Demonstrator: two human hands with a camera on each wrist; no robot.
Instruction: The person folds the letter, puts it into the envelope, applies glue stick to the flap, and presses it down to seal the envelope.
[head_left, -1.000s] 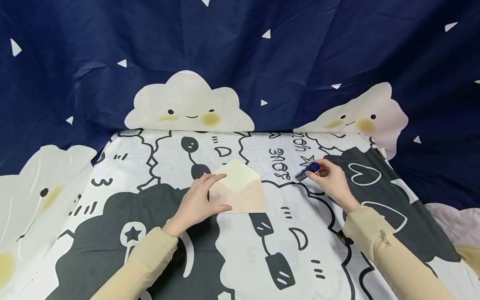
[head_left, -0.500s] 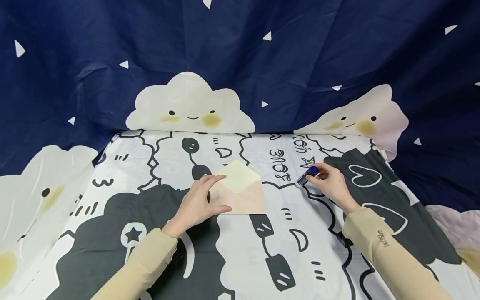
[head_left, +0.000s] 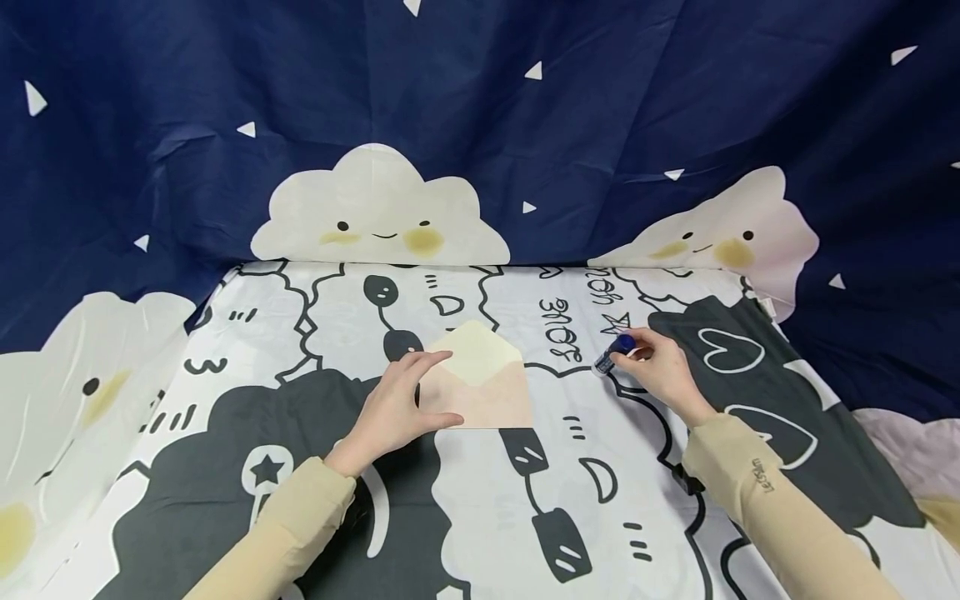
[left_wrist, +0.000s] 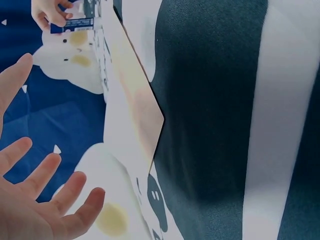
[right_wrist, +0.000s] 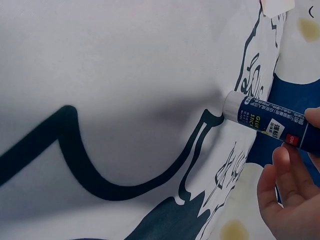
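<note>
A pale pink envelope [head_left: 498,404] lies on the printed cloth, its cream flap [head_left: 480,354] folded open and pointing away from me. My left hand [head_left: 390,408] hovers at the envelope's left side, fingers spread and holding nothing; the left wrist view shows the hand [left_wrist: 45,200] apart from the envelope [left_wrist: 142,112]. Further right, my right hand [head_left: 663,375] pinches a dark blue glue stick [head_left: 604,362] by its upper end. In the right wrist view the glue stick [right_wrist: 260,114] tilts down, its white end right at the cloth.
A white cloth [head_left: 510,517] with black cartoon drawings covers the surface. Behind it hangs a dark blue curtain [head_left: 570,108] printed with clouds and small triangles. Part of the envelope's edge [right_wrist: 277,6] shows at the top of the right wrist view.
The right hand has lowered the glue stick slightly toward me and tipped it more upright, its white end now at the cloth. The left hand and envelope have stayed in place.
</note>
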